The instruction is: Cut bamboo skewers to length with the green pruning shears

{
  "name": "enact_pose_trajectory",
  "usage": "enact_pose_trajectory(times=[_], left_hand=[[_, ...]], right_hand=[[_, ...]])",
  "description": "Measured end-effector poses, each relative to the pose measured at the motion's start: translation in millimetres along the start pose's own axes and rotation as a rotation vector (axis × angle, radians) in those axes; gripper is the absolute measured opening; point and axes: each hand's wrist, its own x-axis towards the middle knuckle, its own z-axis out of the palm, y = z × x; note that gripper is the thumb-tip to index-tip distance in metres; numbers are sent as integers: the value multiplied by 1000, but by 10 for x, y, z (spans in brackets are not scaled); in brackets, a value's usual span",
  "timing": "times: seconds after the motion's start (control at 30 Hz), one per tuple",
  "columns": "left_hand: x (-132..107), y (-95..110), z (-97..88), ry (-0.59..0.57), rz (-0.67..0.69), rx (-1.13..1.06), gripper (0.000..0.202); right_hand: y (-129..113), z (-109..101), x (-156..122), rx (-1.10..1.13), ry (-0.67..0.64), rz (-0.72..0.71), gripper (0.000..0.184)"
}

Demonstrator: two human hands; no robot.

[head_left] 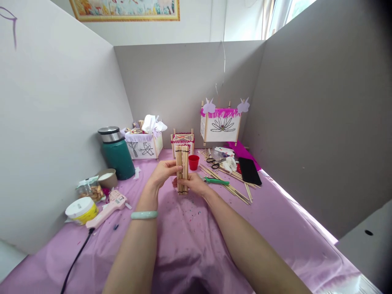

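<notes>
Lilac plastic sheeting (pixel 196 249) covers the work surface, flecked with small coloured specks in front of me. Grey partition panels (pixel 309 114) stand behind and to the right of the surface, and a white panel (pixel 52 114) closes the left side. Above the back partition hang a gilt-framed picture (pixel 125 8) and, to its right, a bright window (pixel 292 16).

I hold a bundle of wooden sticks (pixel 182 169) upright above the sheeting at mid-surface, with dark cord binding it near both ends. My left hand (pixel 162 173) presses its fingers against the bundle's upper left side, and my right hand (pixel 192 183) grips it lower down from the right. A pale green bangle (pixel 143 214) sits on my left wrist.

Just beyond the bundle stands a red cup (pixel 193 162). To the right lie loose wooden sticks (pixel 228 182), a green-handled tool (pixel 217 181), black-handled scissors (pixel 212 163) and a black pad (pixel 249 170).

On the left are a pink glue gun (pixel 107 210) with its black cord (pixel 76 257), a white tub (pixel 81 210) and a green steel-lidded flask (pixel 116 158). Along the back stand a lotus-drawn paper lantern (pixel 221 124) with pink fringe and a white-panelled lantern (pixel 143 148).
</notes>
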Motion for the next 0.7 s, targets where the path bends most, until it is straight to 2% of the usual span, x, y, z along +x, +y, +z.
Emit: enact_pose_trajectory(times=[0.27, 0.43, 0.7], left_hand=[[9, -111, -16, -55, 25, -84, 29], [41, -156, -9, -50, 40, -125, 32], [55, -170, -6, -94, 13, -143, 28]], right_hand=[[-61, -24, -45, 16, -78, 28, 46], [-64, -58, -18, -87, -63, -8, 46], [-40, -93, -18, -82, -98, -8, 46]])
